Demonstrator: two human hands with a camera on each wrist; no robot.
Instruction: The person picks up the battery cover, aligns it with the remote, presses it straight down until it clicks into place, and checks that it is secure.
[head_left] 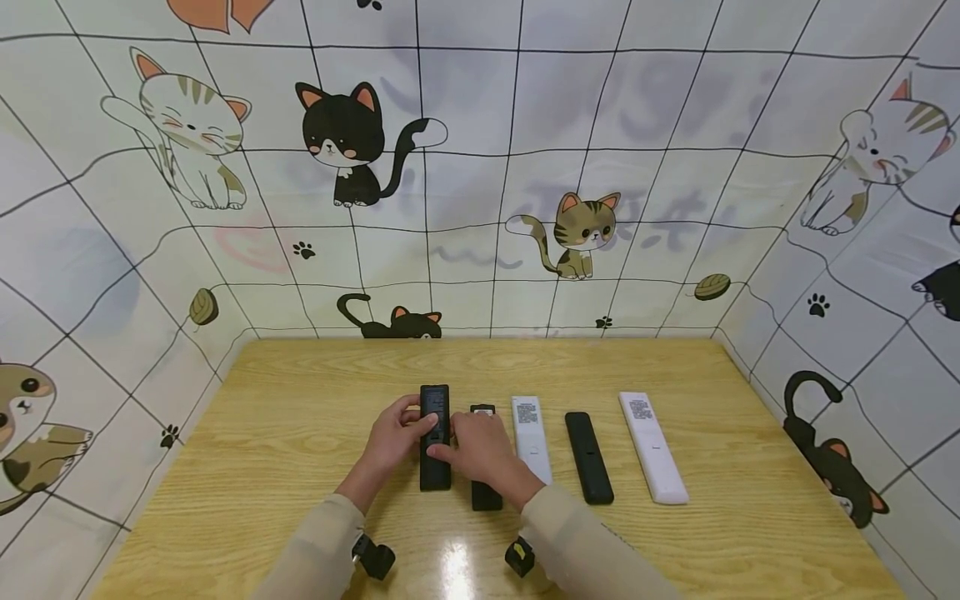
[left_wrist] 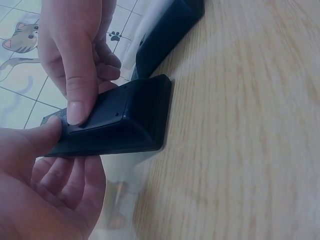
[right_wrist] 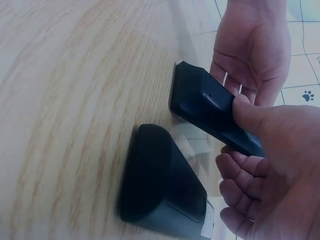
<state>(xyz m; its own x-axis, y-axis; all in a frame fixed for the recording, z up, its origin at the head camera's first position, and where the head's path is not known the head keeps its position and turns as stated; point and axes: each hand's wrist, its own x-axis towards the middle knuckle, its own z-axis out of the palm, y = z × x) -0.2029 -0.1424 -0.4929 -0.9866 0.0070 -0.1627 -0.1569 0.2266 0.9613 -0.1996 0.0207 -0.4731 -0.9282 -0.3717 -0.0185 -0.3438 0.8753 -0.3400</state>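
Note:
A black remote control [head_left: 435,472] lies back side up between both hands, its near end low at the table and its far end raised. My left hand [head_left: 396,432] grips its left side, thumb on the back and fingers underneath. From the other side my right hand [head_left: 480,443] holds it, fingers curled at the right edge. The right thumb presses on the battery cover [left_wrist: 106,109], which sits in the remote's back. Beside it is a second black remote [head_left: 486,497], partly hidden under the right hand in the head view; its dark end [right_wrist: 150,175] shows in the right wrist view.
To the right lie a white remote [head_left: 532,442] with a printed label, a black remote [head_left: 588,458] and a longer white remote [head_left: 654,450], in a row on the wooden table [head_left: 300,375]. Walls with a cat print [head_left: 465,192] enclose the table's back and sides.

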